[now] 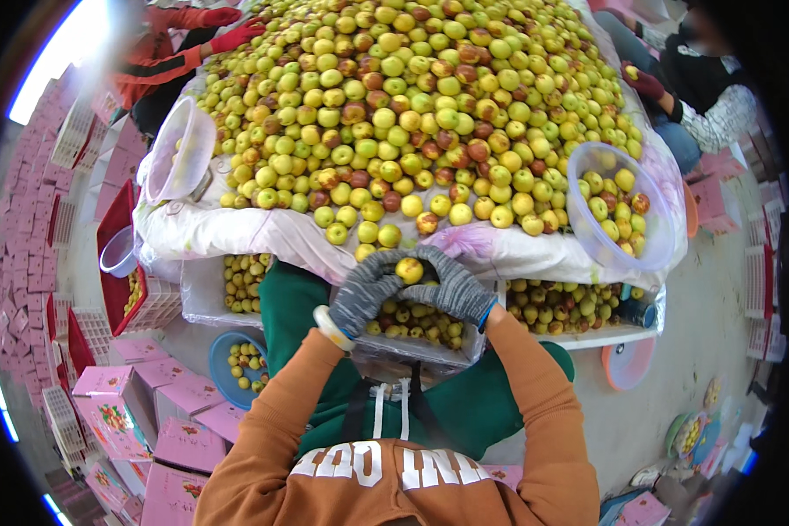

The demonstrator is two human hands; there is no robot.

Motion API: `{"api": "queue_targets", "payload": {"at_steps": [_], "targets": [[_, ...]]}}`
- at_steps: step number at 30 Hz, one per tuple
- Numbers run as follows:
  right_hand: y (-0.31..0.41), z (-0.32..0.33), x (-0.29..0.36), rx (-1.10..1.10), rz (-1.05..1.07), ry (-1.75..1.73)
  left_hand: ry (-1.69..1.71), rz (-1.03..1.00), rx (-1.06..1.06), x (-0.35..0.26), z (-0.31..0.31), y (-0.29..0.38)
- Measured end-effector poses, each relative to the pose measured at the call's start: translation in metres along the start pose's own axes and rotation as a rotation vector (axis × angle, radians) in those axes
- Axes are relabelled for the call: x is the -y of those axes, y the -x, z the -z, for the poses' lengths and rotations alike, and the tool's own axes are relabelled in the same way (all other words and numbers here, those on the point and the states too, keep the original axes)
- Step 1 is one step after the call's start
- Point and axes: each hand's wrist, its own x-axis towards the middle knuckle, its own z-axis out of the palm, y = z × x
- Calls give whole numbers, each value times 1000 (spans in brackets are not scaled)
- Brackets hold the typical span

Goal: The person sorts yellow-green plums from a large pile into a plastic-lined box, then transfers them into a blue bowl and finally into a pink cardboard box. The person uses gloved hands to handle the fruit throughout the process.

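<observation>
My left hand (368, 289) and my right hand (457, 289) wear grey knit gloves and meet at the table's front edge. Between their fingers is one yellow-green jujube (409, 271) with a small brown mark. Just beyond lies a large heap of jujubes (394, 118), green-yellow to reddish brown, on a white cloth (237, 230). Under my hands, a lined box (450, 355) holds more jujubes, partly hidden by my gloves. A translucent basin (654, 230) with several jujubes rests at the cloth's right corner.
Another translucent basin (184, 158) tilts at the table's left corner. Fruit fills boxes below, left (204, 296) and right (578, 340). A blue basin (220, 368) and pink cartons (112, 407) stand at left. Red-gloved hands (237, 36) work at far left; another person's hand (644, 82) holds fruit at right.
</observation>
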Motion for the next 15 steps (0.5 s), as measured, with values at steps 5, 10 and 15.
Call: {"api": "queue_targets", "payload": {"at_steps": [5,10,15], "targets": [[0,-5,-2,-10,-2,-53,-143,6,-60,14,14,-2],[0,5,0,93,-11,74,-597,-293,-467,-26,96,-48],[-1,7,4,139,-140,-75,-1297,-110,-264,-54,126,-93]]}}
